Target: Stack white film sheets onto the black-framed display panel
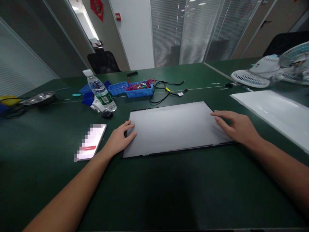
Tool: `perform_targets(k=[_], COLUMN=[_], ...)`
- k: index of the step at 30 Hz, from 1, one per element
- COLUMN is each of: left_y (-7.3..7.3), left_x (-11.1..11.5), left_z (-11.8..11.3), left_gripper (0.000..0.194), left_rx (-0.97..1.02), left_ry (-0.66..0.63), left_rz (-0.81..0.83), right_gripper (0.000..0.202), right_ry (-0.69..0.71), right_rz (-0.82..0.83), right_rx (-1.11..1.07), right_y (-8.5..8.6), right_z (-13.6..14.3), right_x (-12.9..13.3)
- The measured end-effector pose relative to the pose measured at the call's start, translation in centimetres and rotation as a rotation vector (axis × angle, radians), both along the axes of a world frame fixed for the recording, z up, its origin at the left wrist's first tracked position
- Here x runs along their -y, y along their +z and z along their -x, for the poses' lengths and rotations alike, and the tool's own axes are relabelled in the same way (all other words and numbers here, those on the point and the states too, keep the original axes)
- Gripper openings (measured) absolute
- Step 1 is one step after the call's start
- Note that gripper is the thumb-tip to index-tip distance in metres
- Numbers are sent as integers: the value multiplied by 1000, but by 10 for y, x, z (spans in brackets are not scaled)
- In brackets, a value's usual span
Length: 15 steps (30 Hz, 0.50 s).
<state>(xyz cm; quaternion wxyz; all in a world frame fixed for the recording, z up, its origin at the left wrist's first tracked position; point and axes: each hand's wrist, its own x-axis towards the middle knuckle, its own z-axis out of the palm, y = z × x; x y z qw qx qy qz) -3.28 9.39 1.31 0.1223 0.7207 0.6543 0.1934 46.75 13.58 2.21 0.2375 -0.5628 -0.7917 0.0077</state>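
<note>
A flat rectangular panel (172, 129), matte light grey with a thin black border, lies on the dark green table in front of me. My left hand (119, 138) rests at its left edge, with thumb and fingers spread and the tips touching the top surface. At the opposite edge, my right hand (238, 125) has its index finger and thumb stretched onto the panel's right side. The remaining fingers of the right hand are mostly hidden beneath the palm. Left of my left hand lies a phone (93, 141) with a lit screen, partly pixelated.
Behind the panel are a water bottle (100, 91), a black mouse (107, 114), a blue tray (139, 92) of red wires, and black cables (166, 91). A white sheet (277, 112) lies to the right, with white fan parts (265, 69) beyond. A metal dish (40, 98) sits far left.
</note>
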Motion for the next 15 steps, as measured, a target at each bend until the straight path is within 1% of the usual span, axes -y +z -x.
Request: perform_targets(k=[3, 5, 6, 9, 15], left_y=[-3, -4, -4, -3, -2], left_x=[-3, -3, -4, -4, -4], left_z=[5, 7, 7, 6, 6], left_gripper=[66, 66, 66, 63, 62], left_rx=[-12, -20, -26, -51, -70], left_ry=[-35, -37, -35, -17, 2], left_rz=[8, 11, 9, -4, -22], right_gripper=[50, 51, 51, 49, 44], right_ry=[-192, -286, -308, -312, -255], right_rz=[145, 194, 202, 210, 216], right_rx=[30, 38, 40, 52, 47], right_y=[-6, -11, -13, -18, -20], right_z=[-24, -31, -32, -30, -22], right_x=[-19, -27, -29, -32, -29])
